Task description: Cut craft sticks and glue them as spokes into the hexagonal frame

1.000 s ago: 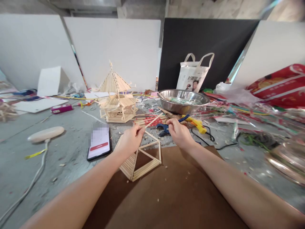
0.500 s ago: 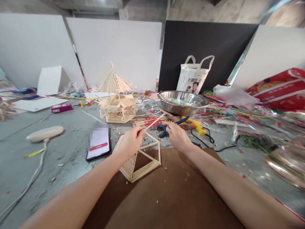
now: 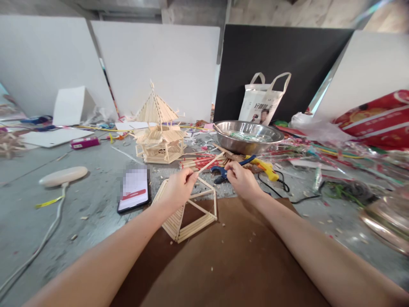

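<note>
A thin wooden stick (image 3: pixel 211 162) slants up and right from my left hand (image 3: pixel 177 185), gripped between thumb and fingers. Beneath that hand lies a flat polygonal frame of wooden sticks (image 3: pixel 198 224), partly filled with parallel sticks, on a brown board (image 3: pixel 236 260). My right hand (image 3: pixel 244 183) is closed in a pinch, right of the stick and apart from it; whatever its fingertips hold cannot be made out. Close beside its fingers are blue-handled pliers (image 3: pixel 219 174), partly hidden. Behind my hands is a bundle of sticks with red marks (image 3: pixel 198 163).
A stick-built pagoda model (image 3: pixel 159 143) stands behind the frame. To the left are a phone (image 3: pixel 134 187) and a white corded device (image 3: pixel 64 176). A yellow glue gun (image 3: pixel 268 171) and its cord lie right, below a metal basin (image 3: pixel 225 143). Scraps litter the grey surface.
My right hand has moved slightly right and down, away from the stick's far end. The left hand still grips the stick. The view has shifted slightly.
</note>
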Available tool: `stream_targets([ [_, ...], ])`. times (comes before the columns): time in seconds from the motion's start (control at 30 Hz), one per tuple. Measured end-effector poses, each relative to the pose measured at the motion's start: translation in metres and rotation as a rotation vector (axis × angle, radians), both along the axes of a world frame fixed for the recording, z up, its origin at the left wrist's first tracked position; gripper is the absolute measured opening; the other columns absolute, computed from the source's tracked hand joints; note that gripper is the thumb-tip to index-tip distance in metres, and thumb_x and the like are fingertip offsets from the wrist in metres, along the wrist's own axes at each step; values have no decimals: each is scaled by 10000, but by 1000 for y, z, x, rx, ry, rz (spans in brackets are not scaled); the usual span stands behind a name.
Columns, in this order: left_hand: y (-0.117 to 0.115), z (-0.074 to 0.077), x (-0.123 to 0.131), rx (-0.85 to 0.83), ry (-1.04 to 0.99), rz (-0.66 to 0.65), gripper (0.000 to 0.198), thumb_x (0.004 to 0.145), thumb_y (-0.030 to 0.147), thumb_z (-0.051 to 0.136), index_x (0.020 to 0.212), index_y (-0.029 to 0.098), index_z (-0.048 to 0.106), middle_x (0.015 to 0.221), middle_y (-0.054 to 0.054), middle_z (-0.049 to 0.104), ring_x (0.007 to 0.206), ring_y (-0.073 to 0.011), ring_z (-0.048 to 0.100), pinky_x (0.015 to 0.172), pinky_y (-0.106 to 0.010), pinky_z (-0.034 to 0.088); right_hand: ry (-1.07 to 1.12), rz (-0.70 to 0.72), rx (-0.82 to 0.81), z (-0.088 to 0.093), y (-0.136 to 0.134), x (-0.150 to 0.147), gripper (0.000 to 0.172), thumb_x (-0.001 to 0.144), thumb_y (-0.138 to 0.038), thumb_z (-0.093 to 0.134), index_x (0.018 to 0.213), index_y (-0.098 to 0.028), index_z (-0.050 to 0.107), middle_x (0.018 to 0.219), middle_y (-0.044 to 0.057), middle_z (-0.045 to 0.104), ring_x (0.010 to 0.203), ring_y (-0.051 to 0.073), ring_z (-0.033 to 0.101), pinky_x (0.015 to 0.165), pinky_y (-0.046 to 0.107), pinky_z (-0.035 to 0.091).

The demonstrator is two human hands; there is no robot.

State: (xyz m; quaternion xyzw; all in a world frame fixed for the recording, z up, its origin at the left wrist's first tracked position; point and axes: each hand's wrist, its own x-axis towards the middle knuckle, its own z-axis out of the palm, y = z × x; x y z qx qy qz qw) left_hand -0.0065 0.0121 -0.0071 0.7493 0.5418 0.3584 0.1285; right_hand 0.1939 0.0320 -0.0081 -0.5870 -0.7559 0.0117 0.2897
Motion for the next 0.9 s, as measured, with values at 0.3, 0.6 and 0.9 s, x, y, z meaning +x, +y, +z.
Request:
stream_targets([
  [0.3, -2, 3, 2, -14, -5, 9, 274, 778, 339, 357, 609, 154, 467, 522, 34, 433, 506, -77, 372, 488, -198, 244, 10, 151, 110, -6, 5, 0, 230, 780, -158, 315, 916, -174, 500, 889, 55, 574, 840, 158, 504, 735, 270, 371],
  [0.6, -2, 3, 1, -9, -17, -3, 270, 772, 345, 360, 629, 155, 489, 519, 34, 444, 502, -81, 375, 488, -199, 255, 34, 196, 130, -4, 2, -3, 235, 789, -162, 312, 925, -160, 504, 902, 74, 551, 873, 158, 481, 773, 282, 363],
  [0.9, -2, 2, 1, -4, -16, -10, 273, 774, 339, 355, 610, 156, 476, 507, 40, 420, 497, -78, 363, 484, -196, 250, 554, 127, -136, 0, 6, -2, 144, 750, -219, 339, 792, -173, 469, 584, -23, 439, 558, 109, 480, 604, 273, 415],
])
